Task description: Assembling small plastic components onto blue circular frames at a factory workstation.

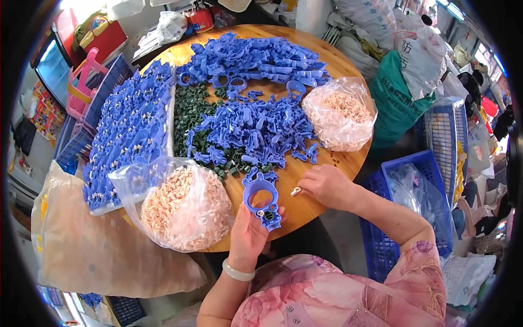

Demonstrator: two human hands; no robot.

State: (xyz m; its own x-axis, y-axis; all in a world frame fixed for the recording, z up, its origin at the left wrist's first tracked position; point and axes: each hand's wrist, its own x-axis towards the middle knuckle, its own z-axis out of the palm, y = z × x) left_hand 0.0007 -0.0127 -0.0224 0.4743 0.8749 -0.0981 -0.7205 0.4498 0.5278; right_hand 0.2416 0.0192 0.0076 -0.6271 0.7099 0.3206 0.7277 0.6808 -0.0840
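Observation:
My left hand [248, 235], with a pale bangle at its wrist, holds a blue plastic ring-shaped part [251, 191] upright over the near edge of the table. A small dark green piece sits in the lower end of that part. To its right, my right hand [327, 186] pinches a small pale plastic piece [296, 191] between thumb and fingers, apart from the blue part. Beyond my hands lie a heap of small blue parts [261, 128] and a spread of dark green pieces [188, 117]. Larger blue ring parts [256, 57] are piled at the far side.
Clear bags of pale pieces stand at the left [182, 210] and right [342, 114] of the round wooden table [348, 60]. A board packed with blue parts [131, 131] leans over the left edge. Blue crates [376, 240] and sacks [400, 98] stand on the right.

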